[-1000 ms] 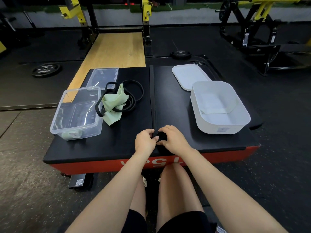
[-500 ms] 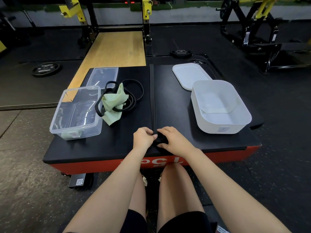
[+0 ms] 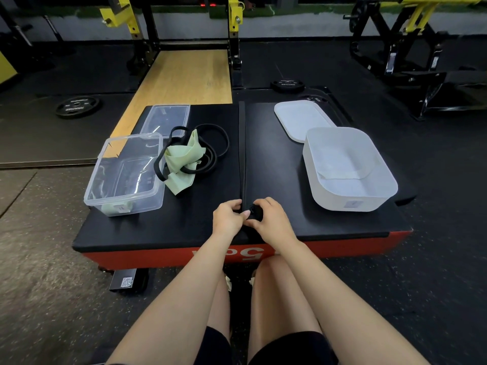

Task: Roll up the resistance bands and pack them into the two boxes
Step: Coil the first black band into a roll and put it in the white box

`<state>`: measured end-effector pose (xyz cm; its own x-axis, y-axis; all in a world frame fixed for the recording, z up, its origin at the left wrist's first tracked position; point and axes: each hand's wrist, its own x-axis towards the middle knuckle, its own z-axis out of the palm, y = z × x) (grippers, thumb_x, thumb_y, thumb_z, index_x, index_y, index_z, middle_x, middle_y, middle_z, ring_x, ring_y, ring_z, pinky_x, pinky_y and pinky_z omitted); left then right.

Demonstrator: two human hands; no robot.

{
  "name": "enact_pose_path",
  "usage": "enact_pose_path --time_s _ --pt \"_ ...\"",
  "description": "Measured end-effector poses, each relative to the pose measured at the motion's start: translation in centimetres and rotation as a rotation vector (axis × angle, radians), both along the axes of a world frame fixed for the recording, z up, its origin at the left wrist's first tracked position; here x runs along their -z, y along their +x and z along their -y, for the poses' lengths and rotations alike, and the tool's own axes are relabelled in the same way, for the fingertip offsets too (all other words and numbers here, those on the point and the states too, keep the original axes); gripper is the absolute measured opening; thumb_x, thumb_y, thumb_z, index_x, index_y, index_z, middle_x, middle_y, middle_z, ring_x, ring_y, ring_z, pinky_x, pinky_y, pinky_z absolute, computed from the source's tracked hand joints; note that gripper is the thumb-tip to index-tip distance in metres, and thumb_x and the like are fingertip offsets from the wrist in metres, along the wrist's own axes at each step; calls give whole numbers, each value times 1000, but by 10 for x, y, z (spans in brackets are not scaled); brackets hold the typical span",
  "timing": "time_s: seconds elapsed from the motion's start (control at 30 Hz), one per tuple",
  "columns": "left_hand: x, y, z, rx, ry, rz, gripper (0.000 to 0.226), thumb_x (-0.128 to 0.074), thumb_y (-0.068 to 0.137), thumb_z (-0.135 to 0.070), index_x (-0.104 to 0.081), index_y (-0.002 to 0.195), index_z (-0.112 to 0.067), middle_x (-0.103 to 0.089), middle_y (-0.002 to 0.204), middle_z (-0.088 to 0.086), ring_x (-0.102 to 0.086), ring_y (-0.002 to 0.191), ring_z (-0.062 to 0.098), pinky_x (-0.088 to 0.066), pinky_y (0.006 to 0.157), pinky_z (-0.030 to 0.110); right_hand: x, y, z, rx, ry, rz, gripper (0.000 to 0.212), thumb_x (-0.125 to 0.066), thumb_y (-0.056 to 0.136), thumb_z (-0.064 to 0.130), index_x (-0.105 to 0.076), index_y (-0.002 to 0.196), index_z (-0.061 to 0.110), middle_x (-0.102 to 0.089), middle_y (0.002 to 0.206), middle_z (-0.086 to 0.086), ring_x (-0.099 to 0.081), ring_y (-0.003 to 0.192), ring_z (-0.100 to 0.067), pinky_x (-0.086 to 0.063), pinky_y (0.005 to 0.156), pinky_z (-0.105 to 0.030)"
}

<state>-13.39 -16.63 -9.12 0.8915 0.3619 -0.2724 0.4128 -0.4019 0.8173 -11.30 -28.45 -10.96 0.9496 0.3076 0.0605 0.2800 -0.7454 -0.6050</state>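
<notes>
Gym floor, dark rubber, racks behind; low black-topped counter [image 3: 276, 180] with red sides set close to the knees, within reach of both hands. Black band [image 3: 242, 154]: laid straight along the counter's midline, likely to keep it flat while rolling from the near end; roll [image 3: 256, 212] at that end, small, tight. Left hand [image 3: 228, 216]: fingers curled onto the band just beside the roll, apparently steadying it. Right hand [image 3: 272, 219]: thumb and fingers clamped on the roll, placed to turn it onward. Hands close together, touching at the band. Clear box [image 3: 105, 196]: open, far left, something pale at its near wall, not identifiable; clear lid [image 3: 168, 117] behind it. Loose bands [image 3: 210, 146], black with a green one [image 3: 184, 159] tangled in, just beside the clear box, awaiting rolling. White box [image 3: 379, 201]: open, right side, contents unclear; white lid [image 3: 297, 117] behind, touching or overlapped by its rim. Stage, by judgement: early, most bands unrolled.
</notes>
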Motion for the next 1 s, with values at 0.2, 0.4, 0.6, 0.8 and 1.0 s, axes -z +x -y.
enact_pose_path --time_s 0.2,0.4,0.6,0.8,1.0 --pt "2 -2 1 -1 -5 -3 45 -70 83 -20 -58 126 -12 -62 121 5 -57 113 18 -44 97 26 -10 14 9 -157 -77 -28 55 -74 80 28 -55 129 11 -57 117 -3 -50 114 -21 -35 93 -22" --pt "0 -3 -3 -13 18 22 29 -64 88 -24 -65 112 -8 -70 103 9 -62 97 15 -41 81 20 -31 32 16 -381 -232 -101 55 -74 80 21 -54 131 15 -56 122 -3 -51 112 -20 -37 92 -25" --pt "-7 13 -10 4 -36 -101 17 -72 82 -18 -63 96 -12 -68 74 3 -66 81 14 -51 77 27 -41 43 19 -470 -266 -137 53 -73 81 19 -54 131 18 -57 125 -2 -44 91 -10 -34 81 -21" --pt "-9 20 -9 -10 -42 -161 13 -69 83 -14 -57 89 -13 -62 65 1 -64 74 17 -48 61 21 -24 24 19 -290 -159 -143 64 -70 84 23 -42 141 16 -48 140 -4 -43 129 -21 -33 106 -29" --pt "-5 17 -6 -6 38 -117 19 -67 85 -17 -60 102 -11 -67 90 6 -61 75 12 -43 66 20 2 -2 7 30 -49 -2 53 -72 79 40 -53 122 14 -50 115 -1 -46 110 -18 -40 93 -29"
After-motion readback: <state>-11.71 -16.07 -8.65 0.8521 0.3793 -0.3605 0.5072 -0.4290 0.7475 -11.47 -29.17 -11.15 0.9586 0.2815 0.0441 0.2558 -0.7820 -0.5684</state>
